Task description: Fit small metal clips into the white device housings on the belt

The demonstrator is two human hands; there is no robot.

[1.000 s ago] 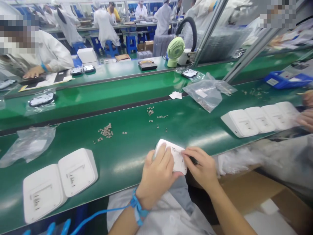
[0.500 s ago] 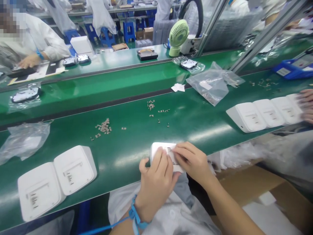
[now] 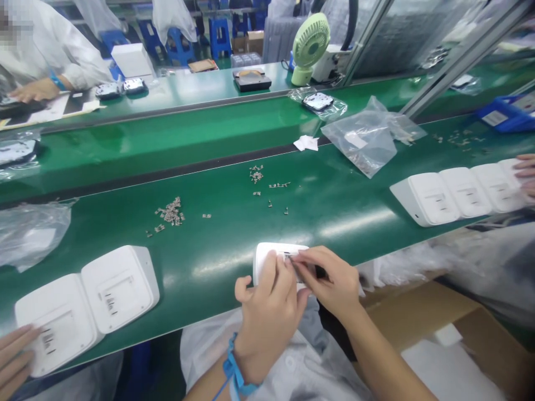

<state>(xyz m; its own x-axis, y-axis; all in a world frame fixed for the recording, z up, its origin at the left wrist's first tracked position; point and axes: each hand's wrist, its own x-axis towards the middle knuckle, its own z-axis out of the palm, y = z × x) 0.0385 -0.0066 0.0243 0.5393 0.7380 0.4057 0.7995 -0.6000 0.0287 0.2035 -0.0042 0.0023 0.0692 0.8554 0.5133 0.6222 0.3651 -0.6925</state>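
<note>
A white plastic housing [image 3: 262,257] with a slotted recess lies at the green bench's near edge, largely covered by my hands. My left hand [image 3: 270,306] grips it, fingers across its face and thumb at the near side. My right hand [image 3: 330,278] is closed in a pinch over the recess; whatever small part is between the fingertips is hidden. Beyond the housing lie small metal pieces: a loose pile [image 3: 172,211] to the left, a smaller cluster [image 3: 256,174] farther back, and a short row [image 3: 279,185] beside that cluster.
Two white housings [image 3: 121,287] stand at left, one touched by another person's hand [image 3: 16,356]. Several more [image 3: 434,197] line up at right, by another person's hand [image 3: 527,172]. A clear bag [image 3: 363,136] and green fan [image 3: 310,47] lie beyond; an open carton [image 3: 422,317] sits below.
A person's hand has come in at the lower left onto the white housing there. My right fingers have shifted slightly over the recess. The view has moved a little.
</note>
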